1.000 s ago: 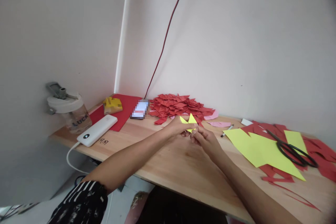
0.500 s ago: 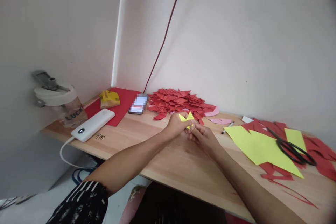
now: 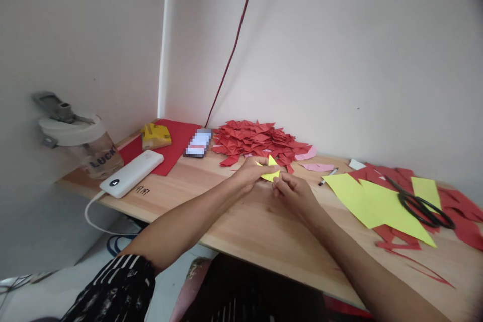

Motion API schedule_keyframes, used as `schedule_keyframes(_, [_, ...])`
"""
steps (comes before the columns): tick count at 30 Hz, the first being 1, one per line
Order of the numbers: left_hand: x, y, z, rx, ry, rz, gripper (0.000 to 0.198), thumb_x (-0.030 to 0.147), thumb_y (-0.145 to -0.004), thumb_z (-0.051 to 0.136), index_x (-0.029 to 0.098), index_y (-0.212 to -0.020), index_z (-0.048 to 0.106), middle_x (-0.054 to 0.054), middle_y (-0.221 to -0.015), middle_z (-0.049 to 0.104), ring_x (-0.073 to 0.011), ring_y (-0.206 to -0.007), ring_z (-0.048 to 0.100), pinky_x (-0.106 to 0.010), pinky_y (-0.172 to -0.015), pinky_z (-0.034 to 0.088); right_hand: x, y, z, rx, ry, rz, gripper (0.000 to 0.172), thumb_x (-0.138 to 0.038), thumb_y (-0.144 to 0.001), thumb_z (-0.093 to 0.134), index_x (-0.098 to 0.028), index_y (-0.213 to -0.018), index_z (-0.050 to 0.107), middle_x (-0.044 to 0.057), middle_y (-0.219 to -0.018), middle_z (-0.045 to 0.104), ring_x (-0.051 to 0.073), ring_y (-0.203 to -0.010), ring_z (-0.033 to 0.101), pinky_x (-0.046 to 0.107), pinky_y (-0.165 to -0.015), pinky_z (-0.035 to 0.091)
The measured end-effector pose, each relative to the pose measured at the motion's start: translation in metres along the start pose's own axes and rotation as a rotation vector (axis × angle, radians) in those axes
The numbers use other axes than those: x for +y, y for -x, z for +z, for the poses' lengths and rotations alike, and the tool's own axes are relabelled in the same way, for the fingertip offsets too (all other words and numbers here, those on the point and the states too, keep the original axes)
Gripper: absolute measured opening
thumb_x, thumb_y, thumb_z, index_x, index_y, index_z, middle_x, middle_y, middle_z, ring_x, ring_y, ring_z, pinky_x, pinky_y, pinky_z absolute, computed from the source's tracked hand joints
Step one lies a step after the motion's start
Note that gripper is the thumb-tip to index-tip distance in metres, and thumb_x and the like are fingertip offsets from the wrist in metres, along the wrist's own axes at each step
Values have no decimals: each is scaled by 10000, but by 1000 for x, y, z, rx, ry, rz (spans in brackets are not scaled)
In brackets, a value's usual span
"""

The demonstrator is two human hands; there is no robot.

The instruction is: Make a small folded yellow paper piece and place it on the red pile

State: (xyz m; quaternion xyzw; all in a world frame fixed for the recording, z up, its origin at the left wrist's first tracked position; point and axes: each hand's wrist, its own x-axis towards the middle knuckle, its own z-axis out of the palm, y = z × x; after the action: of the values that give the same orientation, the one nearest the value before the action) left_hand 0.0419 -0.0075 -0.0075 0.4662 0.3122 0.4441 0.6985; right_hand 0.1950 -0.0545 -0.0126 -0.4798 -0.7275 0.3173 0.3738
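A small piece of folded yellow paper [image 3: 270,176] with pointed corners is held between my two hands, just above the wooden table. My left hand [image 3: 252,171] grips it from the left, its thumb lying across the paper. From the right, my right hand [image 3: 290,188] pinches the lower right corner between thumb and fingers. Fingers hide part of the paper. Behind my hands rises a heap of folded red paper pieces [image 3: 256,141].
Yellow sheets [image 3: 370,204], red scraps, black-handled scissors [image 3: 422,209] and a pen [image 3: 328,176] lie to the right. On the left are a power bank [image 3: 132,173], a phone [image 3: 198,143], a yellow packet [image 3: 156,136] and a drinking bottle [image 3: 88,148]. A wall closes off the back.
The yellow paper has turned in my fingers, and more of its lower right part shows. My right hand's grip has shifted to that corner. The camera view has moved slightly.
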Motion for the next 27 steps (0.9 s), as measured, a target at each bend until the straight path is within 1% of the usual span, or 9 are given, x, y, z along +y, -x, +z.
schedule_keyframes(4, [2, -3, -3, -32, 93, -79, 401, 354, -561, 871, 74, -689, 615, -29, -649, 624, -97, -563, 577, -242, -599, 440, -4, 1, 0, -2, -15, -23, 366, -390, -941, 465, -194, -647, 557, -10, -631, 548, 115, -571, 451, 262, -567, 325])
schedule_keyframes(6, [5, -4, -4, -65, 130, -104, 398, 381, -613, 846, 71, -722, 622, -42, -680, 633, -95, -574, 583, -233, -589, 443, -4, 1, 0, -5, -89, -10, 364, -424, -938, 473, -194, -673, 573, -7, -640, 559, 116, -567, 450, 262, -553, 325])
schedule_keyframes(9, [10, -4, -4, -88, 152, -102, 408, 450, -709, 771, 80, -819, 640, -59, -744, 653, -99, -604, 601, -216, -563, 444, -1, 0, -1, 59, -199, 42, 350, -459, -925, 497, -196, -707, 575, -9, -635, 560, 117, -556, 445, 261, -535, 322])
schedule_keyframes(12, [11, -2, -3, -127, 69, -126, 439, 506, -738, 726, 89, -844, 640, -60, -729, 654, -95, -584, 597, -215, -561, 453, 3, 0, -3, 138, -230, 68, 341, -461, -919, 513, -198, -710, 573, -9, -641, 562, 117, -559, 445, 259, -534, 326])
schedule_keyframes(14, [8, 1, -1, -152, -39, -122, 442, 509, -710, 744, 87, -763, 623, -36, -647, 618, -77, -522, 554, -204, -524, 420, 5, 0, -4, 154, -218, 49, 347, -457, -920, 513, -198, -696, 570, -5, -650, 563, 120, -572, 454, 259, -542, 336])
schedule_keyframes(17, [3, 4, 2, -112, -127, -22, 436, 494, -664, 774, 100, -666, 587, 10, -537, 545, -56, -456, 475, -194, -465, 335, 6, -1, -4, 141, -187, 25, 364, -456, -925, 502, -200, -674, 562, 3, -664, 566, 125, -589, 466, 259, -547, 347])
schedule_keyframes(19, [2, 5, 3, -82, -130, 18, 431, 490, -654, 775, 103, -649, 585, 13, -518, 541, -57, -448, 465, -200, -471, 328, 6, -2, -4, 134, -185, 36, 372, -469, -923, 497, -201, -672, 556, 6, -659, 564, 126, -579, 461, 259, -536, 346])
schedule_keyframes(23, [4, 4, 3, -92, -132, -32, 454, 518, -672, 743, 91, -623, 598, -24, -547, 588, -61, -460, 497, -207, -494, 339, 5, -2, -5, 160, -195, 69, 393, -498, -902, 511, -197, -654, 549, 5, -631, 550, 121, -554, 444, 257, -521, 347])
schedule_keyframes(27, [6, 4, 2, 2, -155, -8, 414, 478, -665, 759, 102, -635, 588, -21, -569, 603, -61, -459, 506, -207, -485, 317, 3, -3, -6, 167, -191, 90, 393, -498, -893, 519, -189, -652, 555, 0, -619, 550, 112, -538, 434, 252, -513, 340])
